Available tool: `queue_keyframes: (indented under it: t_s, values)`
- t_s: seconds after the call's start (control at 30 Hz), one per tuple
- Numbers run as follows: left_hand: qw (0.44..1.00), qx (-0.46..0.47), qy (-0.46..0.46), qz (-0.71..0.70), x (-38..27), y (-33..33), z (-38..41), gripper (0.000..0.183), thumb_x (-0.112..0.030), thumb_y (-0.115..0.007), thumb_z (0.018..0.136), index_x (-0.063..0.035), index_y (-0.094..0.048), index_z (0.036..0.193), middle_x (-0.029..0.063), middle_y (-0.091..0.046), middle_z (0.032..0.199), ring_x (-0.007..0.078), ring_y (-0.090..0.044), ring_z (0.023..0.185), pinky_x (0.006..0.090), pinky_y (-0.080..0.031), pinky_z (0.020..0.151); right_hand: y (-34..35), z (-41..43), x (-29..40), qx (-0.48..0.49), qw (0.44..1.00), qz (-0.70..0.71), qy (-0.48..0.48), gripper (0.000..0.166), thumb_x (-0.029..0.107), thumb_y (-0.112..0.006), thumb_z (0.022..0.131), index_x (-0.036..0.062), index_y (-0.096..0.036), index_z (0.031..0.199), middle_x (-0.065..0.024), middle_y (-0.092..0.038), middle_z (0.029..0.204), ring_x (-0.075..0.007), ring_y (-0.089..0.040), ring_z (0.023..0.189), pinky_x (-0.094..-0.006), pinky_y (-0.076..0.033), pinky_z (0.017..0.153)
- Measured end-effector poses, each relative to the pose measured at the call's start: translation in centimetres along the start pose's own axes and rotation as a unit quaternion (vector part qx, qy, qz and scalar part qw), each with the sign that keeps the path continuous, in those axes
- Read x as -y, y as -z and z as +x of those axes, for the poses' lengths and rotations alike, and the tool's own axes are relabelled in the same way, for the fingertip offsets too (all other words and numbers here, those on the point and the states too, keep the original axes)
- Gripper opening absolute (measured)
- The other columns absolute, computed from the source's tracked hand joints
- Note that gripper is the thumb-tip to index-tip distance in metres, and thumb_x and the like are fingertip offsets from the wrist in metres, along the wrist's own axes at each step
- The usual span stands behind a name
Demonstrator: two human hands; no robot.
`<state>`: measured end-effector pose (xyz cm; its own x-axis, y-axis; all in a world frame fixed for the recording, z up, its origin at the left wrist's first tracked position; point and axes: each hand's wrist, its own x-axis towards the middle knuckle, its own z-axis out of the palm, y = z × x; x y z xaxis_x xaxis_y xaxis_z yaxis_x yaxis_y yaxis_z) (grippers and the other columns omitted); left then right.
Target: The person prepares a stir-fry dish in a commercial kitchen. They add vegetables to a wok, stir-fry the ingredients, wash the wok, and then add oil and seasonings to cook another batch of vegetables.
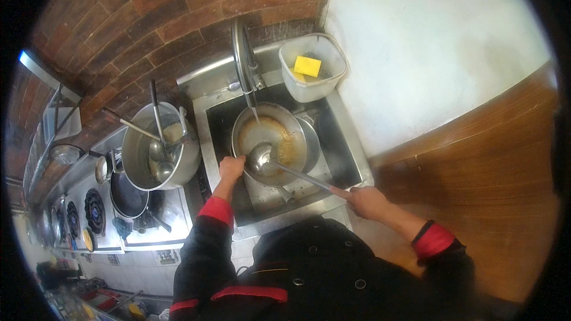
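Observation:
My right hand [363,200] grips the long handle of a metal ladle [261,157], its bowl resting inside a round metal pan [292,131]. The fingers of my left hand [232,167] are closed on the pan's left rim. Brownish residue and shallow liquid cover the pan's bottom. Water runs into it from the curved metal faucet [243,62]. The pan sits in a stainless steel sink [357,151], over another metal pot [314,145] that shows at its right side. One handle of the pan points towards me.
A white plastic tub [303,91] with a yellow sponge [307,66] stands at the sink's back right corner. Left of the sink is a large pot [189,160] holding several ladles. Farther left lies a stove with a dark pan [129,194] and burners [94,211]. A brick wall rises behind.

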<state>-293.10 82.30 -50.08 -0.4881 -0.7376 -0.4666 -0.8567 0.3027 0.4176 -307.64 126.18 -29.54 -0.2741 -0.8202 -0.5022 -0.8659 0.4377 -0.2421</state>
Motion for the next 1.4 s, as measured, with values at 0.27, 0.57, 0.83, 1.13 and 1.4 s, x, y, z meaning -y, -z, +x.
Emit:
queue_keyframes:
  t_s: [0.27, 0.57, 0.83, 1.13, 1.4]
  values:
    - [0.996, 0.038, 0.047, -0.073, 0.1, 0.4, -2.0, 0.049, -0.043, -0.059, 0.081, 0.0038, -0.073, 0.082, 0.0176, -0.071, 0.072, 0.0300, -0.073, 0.080, 0.0386, -0.054, 0.082, -1.2, 1.6, -0.7, -0.005, 0.994, 0.097, -0.039, 0.069, 0.011, -0.056, 0.089, 0.0247, -0.034, 0.153, -0.0202, -0.069, 0.096, -0.0386, -0.068, 0.083, -0.0492, -0.055, 0.071]
    - [0.980, -0.001, 0.142, -0.141, -0.2, -1.3, -3.9, 0.047, -0.043, -0.062, 0.079, 0.0031, -0.074, 0.083, 0.0171, -0.072, 0.075, 0.0300, -0.073, 0.084, 0.0393, -0.054, 0.082, 0.0, 0.5, 2.4, 0.010, 0.936, 0.350, -0.039, 0.064, 0.020, -0.063, 0.091, 0.0184, -0.039, 0.150, -0.0222, -0.068, 0.095, -0.0323, -0.067, 0.069, -0.0420, -0.055, 0.067]
    - [0.965, 0.011, 0.175, -0.193, 0.4, -2.0, -3.5, 0.047, -0.043, -0.063, 0.079, 0.0025, -0.075, 0.083, 0.0166, -0.072, 0.074, 0.0302, -0.072, 0.085, 0.0397, -0.053, 0.082, -0.2, -0.2, 2.9, 0.073, 0.887, 0.450, -0.070, 0.062, 0.021, -0.057, 0.096, 0.0185, -0.034, 0.153, -0.0136, -0.062, 0.077, -0.0190, -0.062, 0.057, -0.0343, -0.052, 0.056]
    - [0.981, 0.023, 0.110, -0.161, 2.2, -2.1, -3.3, 0.048, -0.042, -0.062, 0.081, 0.0039, -0.074, 0.084, 0.0176, -0.072, 0.076, 0.0299, -0.072, 0.084, 0.0387, -0.053, 0.082, -0.4, -0.3, 3.1, 0.142, 0.827, 0.532, -0.117, 0.066, 0.022, -0.060, 0.096, 0.0174, -0.031, 0.155, -0.0064, -0.058, 0.072, -0.0156, -0.057, 0.054, -0.0309, -0.048, 0.051]
    - [0.994, 0.053, 0.070, -0.072, -1.5, 0.9, -5.1, 0.050, -0.042, -0.058, 0.080, 0.0046, -0.074, 0.086, 0.0161, -0.072, 0.072, 0.0285, -0.073, 0.086, 0.0391, -0.054, 0.083, -2.1, 7.8, 2.1, -0.039, 0.833, 0.536, -0.130, 0.064, 0.021, -0.062, 0.095, 0.0168, -0.036, 0.153, -0.0073, -0.059, 0.078, -0.0140, -0.055, 0.059, -0.0305, -0.049, 0.052]
